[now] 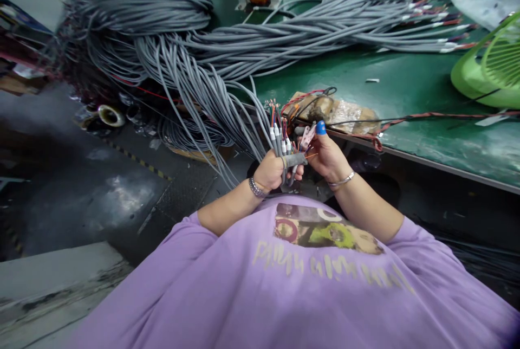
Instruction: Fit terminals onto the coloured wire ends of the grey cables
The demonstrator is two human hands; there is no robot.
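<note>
Grey cable bundle (pixel 227 116), stripped ends: limp, probably light; grip by the jackets.
Left hand (pixel 268 171) fisted round it; right hand (pixel 328 156) pinching pink tool (pixel 307 136).

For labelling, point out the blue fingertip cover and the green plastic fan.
Blue fingertip cover (pixel 320 128): head view, its middle.
Green plastic fan (pixel 501 62): head view, its grille.

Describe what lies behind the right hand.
A brown plastic-wrapped bundle lies on the green table, red and black wires across it. The right hand, its pink tool and the cables in the left hand cover its near end; its contents are hidden.
</note>
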